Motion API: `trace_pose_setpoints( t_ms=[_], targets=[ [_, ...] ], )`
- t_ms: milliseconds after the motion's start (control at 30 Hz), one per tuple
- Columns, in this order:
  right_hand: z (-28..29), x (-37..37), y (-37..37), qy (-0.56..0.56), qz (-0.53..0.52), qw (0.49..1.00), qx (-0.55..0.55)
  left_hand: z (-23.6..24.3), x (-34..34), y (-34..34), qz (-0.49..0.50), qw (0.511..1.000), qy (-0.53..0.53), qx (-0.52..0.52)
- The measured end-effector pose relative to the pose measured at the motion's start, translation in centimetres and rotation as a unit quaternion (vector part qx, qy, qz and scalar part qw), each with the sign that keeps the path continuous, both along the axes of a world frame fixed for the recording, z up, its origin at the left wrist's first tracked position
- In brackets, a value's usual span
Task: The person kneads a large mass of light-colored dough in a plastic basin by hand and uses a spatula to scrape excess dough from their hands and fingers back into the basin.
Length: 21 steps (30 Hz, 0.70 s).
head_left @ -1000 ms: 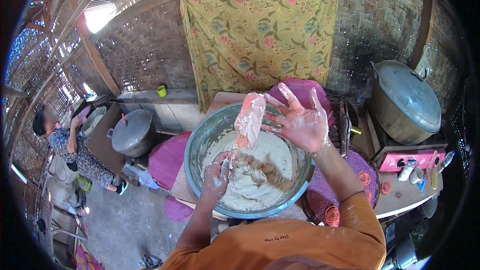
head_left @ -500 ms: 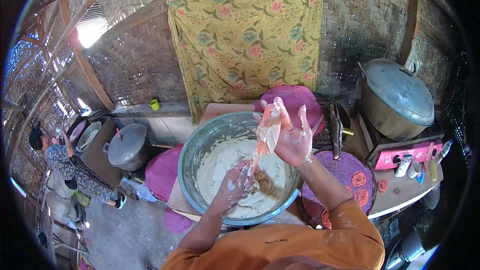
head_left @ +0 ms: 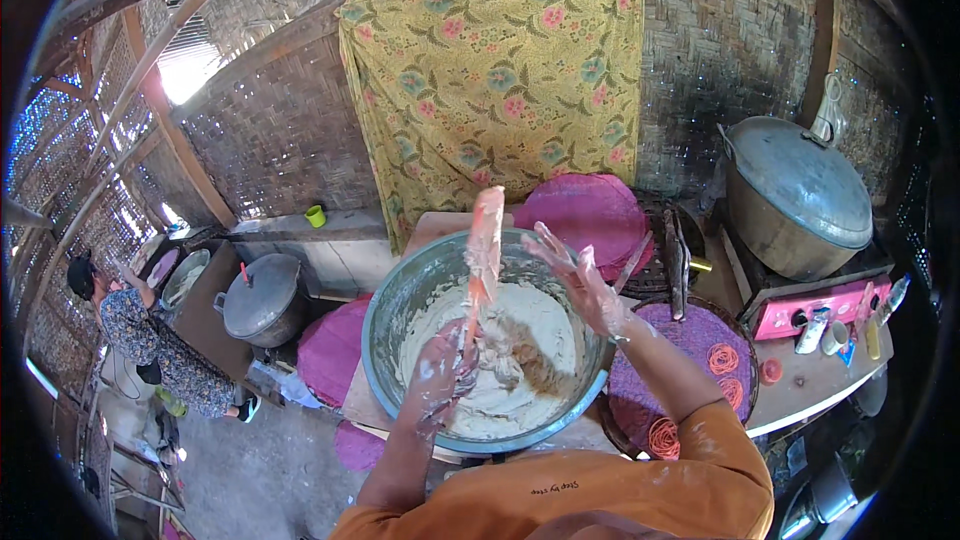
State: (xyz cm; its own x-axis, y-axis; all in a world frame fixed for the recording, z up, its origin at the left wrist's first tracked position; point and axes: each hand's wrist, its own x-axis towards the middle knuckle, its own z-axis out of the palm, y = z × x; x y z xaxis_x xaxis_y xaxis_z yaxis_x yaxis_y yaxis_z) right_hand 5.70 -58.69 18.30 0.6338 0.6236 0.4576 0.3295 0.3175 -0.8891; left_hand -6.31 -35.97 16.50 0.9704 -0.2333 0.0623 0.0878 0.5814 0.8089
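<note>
A large grey-green basin (head_left: 375, 365) stands in front of me, holding thick white dough (head_left: 432, 318) with a brown patch (head_left: 540, 372) on its right part. My left hand (head_left: 438, 368), smeared with dough, grips a pinkish-orange spatula (head_left: 487, 230) by its lower end over the basin. The spatula points up, and white paste coats its blade. On the basin's right side, my right hand (head_left: 592, 292) is raised with fingers stretched apart. Dough clings to its fingers and wrist, and nothing is held in it.
Purple round mats (head_left: 575, 225) lie behind and left of the basin. To the right are a purple-covered round tray (head_left: 650, 345) with orange coils (head_left: 722, 358), a big lidded pot (head_left: 800, 185) and a pink stove front (head_left: 815, 312). A person (head_left: 150, 335) stands far left by another lidded pot (head_left: 262, 298).
The spatula has swung left and upright, away from my right hand. My right hand has moved slightly right and turned, its fingers now free of the blade.
</note>
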Motion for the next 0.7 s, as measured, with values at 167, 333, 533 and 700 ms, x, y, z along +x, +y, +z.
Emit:
trace_pose_setpoints(
  t_ms=[167,333,533,700],
  targets=[
    [0.2,-0.3,-0.6,0.180,0.140,0.971,0.072,0.9,0.2,-0.2,0.279,0.794,-0.163,0.516],
    [-0.9,-0.1,-0.6,0.114,0.120,0.986,0.015,1.5,-0.3,-1.2,0.298,0.697,-0.148,0.635],
    [-2.4,1.3,-1.3,0.112,0.194,0.973,0.053,-0.4,-1.1,-3.1,0.187,0.766,-0.164,0.593],
    [-0.5,-0.1,-2.6,-0.323,-0.002,0.850,-0.417,1.5,-1.1,-1.8,0.211,0.787,-0.152,0.559]
  ],
)
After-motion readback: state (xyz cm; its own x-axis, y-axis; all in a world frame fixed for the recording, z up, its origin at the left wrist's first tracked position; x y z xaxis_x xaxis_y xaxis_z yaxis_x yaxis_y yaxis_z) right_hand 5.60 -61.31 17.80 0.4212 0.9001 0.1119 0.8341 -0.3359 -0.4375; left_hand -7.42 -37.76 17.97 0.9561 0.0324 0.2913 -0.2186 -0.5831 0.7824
